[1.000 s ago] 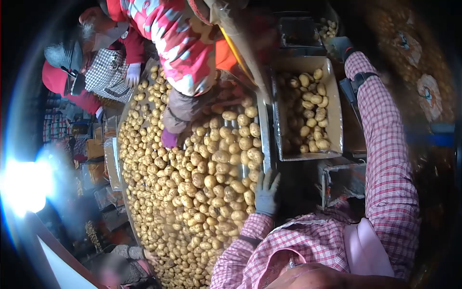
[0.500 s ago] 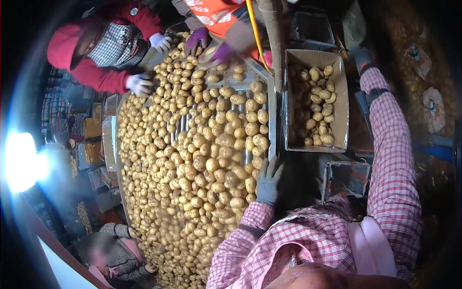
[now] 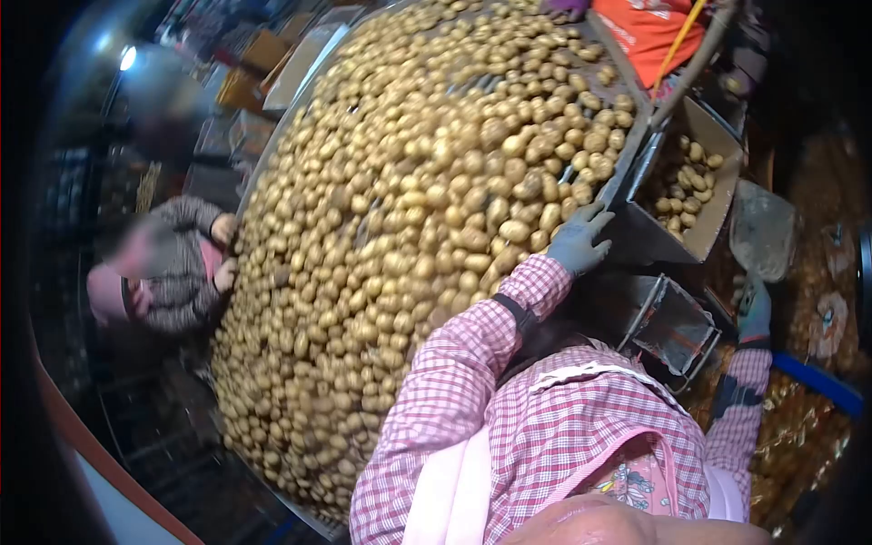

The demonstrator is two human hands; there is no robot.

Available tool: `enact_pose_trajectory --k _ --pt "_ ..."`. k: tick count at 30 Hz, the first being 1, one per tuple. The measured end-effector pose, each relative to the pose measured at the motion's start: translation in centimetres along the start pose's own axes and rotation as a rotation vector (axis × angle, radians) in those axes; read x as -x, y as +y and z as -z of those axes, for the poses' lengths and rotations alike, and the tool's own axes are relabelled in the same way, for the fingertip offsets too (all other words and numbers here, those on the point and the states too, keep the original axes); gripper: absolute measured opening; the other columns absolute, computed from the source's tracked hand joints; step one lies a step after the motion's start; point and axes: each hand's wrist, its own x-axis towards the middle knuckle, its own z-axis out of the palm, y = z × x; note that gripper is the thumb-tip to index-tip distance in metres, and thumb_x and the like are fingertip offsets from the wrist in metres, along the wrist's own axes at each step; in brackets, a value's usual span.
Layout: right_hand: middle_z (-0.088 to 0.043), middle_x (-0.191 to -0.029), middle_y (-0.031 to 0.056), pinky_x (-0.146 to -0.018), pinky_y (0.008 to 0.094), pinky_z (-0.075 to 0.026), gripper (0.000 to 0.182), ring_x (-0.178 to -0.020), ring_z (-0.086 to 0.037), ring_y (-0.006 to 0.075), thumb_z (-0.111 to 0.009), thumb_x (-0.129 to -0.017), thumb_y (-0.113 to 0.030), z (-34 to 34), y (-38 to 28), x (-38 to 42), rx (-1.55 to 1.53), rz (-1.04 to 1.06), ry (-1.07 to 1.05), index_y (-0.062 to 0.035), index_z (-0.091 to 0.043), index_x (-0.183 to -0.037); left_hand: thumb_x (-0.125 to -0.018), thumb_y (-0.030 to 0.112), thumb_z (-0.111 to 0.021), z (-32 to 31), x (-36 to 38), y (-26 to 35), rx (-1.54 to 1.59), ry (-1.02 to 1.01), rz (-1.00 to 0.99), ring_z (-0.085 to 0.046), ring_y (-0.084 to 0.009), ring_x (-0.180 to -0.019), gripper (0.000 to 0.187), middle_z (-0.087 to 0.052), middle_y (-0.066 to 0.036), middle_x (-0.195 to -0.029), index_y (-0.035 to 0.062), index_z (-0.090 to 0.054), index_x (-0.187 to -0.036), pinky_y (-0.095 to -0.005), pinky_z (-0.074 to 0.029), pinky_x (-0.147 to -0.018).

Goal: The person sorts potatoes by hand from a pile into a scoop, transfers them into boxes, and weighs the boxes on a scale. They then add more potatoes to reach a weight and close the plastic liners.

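Observation:
My left hand (image 3: 581,239), in a grey-blue glove, rests at the metal rim of a large sorting table (image 3: 627,150), fingers spread and holding nothing. Many potatoes (image 3: 436,195) cover the table beside it. Low on the right, my right hand (image 3: 753,311), also gloved, is closed on the near end of a greyish plastic scoop (image 3: 763,229); its fingers are partly hidden. Between my hands and further forward stands a cardboard box (image 3: 722,218) lined with plastic, with several potatoes inside.
A co-worker in a pink cap (image 3: 109,292) has both hands at the table's left edge. Another person in an orange apron (image 3: 649,32) stands at the top. A wire-framed bin (image 3: 672,322) is below the box. A pole (image 3: 699,59) rises by the table corner.
The view has turned and shifted. My right hand has come back from far forward towards my body, bringing the scoop with it. My left hand stays at the table's rim.

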Motion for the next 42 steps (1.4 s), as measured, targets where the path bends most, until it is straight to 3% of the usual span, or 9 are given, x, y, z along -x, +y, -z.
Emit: enact_pose_trajectory --k 4,17,25,28,31,33,35,37,42 --pt "-0.062 -0.063 0.0004 -0.039 0.0236 -0.045 0.028 -0.040 -0.052 0.0109 -0.061 -0.099 -0.035 -8.7 0.8 10.2 0.116 -0.132 -0.079 -0.0124 -0.063 -0.084 -0.089 0.023 -0.065 2.2 9.4 -0.7 0.137 0.138 0.015 -0.058 -0.0333 -0.120 0.039 -0.061 -0.015 -0.129 0.0076 -0.063 -0.125 -0.0399 -0.046 -0.104" --pt "-0.064 -0.068 0.0028 -0.041 0.0213 -0.043 0.029 -0.047 -0.056 0.0098 -0.063 -0.096 -0.032 -43.3 11.9 31.6 0.585 -0.352 -1.185 -0.0043 -0.067 -0.101 -0.089 0.024 -0.067 10.8 36.3 0.1 -0.080 0.503 0.428 -0.065 -0.0335 -0.089 0.024 -0.067 -0.015 -0.094 0.0069 -0.069 -0.106 -0.0433 -0.052 -0.080" --pt "-0.065 -0.068 0.0080 -0.057 0.0304 -0.057 0.036 -0.059 -0.066 0.0182 -0.069 -0.093 -0.034 -55.0 21.7 41.9 0.683 -0.392 -1.682 0.0004 -0.071 -0.101 -0.080 0.036 -0.074 12.5 46.9 -1.0 -0.731 0.775 0.564 -0.053 -0.0389 -0.115 0.058 -0.057 -0.020 -0.122 0.0057 -0.058 -0.127 -0.0512 -0.042 -0.101" --pt "-0.069 -0.073 0.0088 -0.057 0.0302 -0.057 0.031 -0.060 -0.066 0.0177 -0.067 -0.094 -0.031 -55.8 24.4 42.3 0.525 -0.010 -2.011 -0.0029 -0.072 -0.104 -0.079 0.045 -0.072 12.0 46.4 -0.3 -0.791 0.512 0.797 -0.052 -0.0370 -0.121 0.063 -0.057 -0.024 -0.127 0.0029 -0.060 -0.124 -0.0516 -0.039 -0.106" --pt "-0.070 -0.076 0.0080 -0.056 0.0294 -0.056 0.026 -0.060 -0.066 0.0162 -0.065 -0.094 -0.028 -56.0 29.0 39.7 0.145 1.045 -2.073 -0.0050 -0.073 -0.101 -0.079 0.046 -0.071 11.5 45.3 -0.7 -0.798 0.332 0.942 -0.051 -0.0363 -0.124 0.065 -0.056 -0.025 -0.130 0.0015 -0.059 -0.125 -0.0509 -0.039 -0.107" --pt "-0.069 -0.074 0.0062 -0.056 0.0275 -0.054 0.022 -0.061 -0.065 0.0133 -0.063 -0.095 -0.025 -54.0 23.2 41.0 0.828 -0.329 -1.851 -0.0068 -0.075 -0.096 -0.080 0.043 -0.071 11.0 43.9 -1.9 -0.744 0.408 0.894 -0.052 -0.0365 -0.124 0.064 -0.055 -0.025 -0.131 0.0013 -0.058 -0.126 -0.0498 -0.040 -0.107" --pt "-0.067 -0.071 0.0045 -0.053 0.0258 -0.052 0.025 -0.057 -0.063 0.0114 -0.062 -0.095 -0.026 -53.6 23.5 39.7 0.693 0.081 -2.068 -0.0060 -0.076 -0.090 -0.080 0.040 -0.071 10.2 43.1 -2.5 -0.724 0.494 0.852 -0.053 -0.0367 -0.123 0.062 -0.054 -0.026 -0.133 0.0011 -0.057 -0.127 -0.0488 -0.041 -0.106" --pt "-0.066 -0.068 0.0046 -0.050 0.0252 -0.051 0.026 -0.052 -0.062 0.0121 -0.063 -0.096 -0.027 -54.1 19.5 42.6 1.044 -0.353 -1.971 -0.0050 -0.075 -0.095 -0.081 0.036 -0.071 9.5 42.7 -2.8 -0.698 0.558 0.841 -0.053 -0.0369 -0.123 0.061 -0.054 -0.026 -0.134 0.0010 -0.057 -0.129 -0.0477 -0.042 -0.105" --pt "-0.068 -0.069 0.0066 -0.050 0.0274 -0.051 0.028 -0.052 -0.063 0.0141 -0.065 -0.095 -0.028 -55.1 23.8 49.0 1.062 -0.185 -2.306 -0.0021 -0.072 -0.102 -0.082 0.029 -0.071 7.8 44.1 -2.1 -0.606 0.708 0.804 -0.054 -0.0375 -0.122 0.060 -0.052 -0.026 -0.136 0.0005 -0.055 -0.132 -0.0451 -0.044 -0.104"
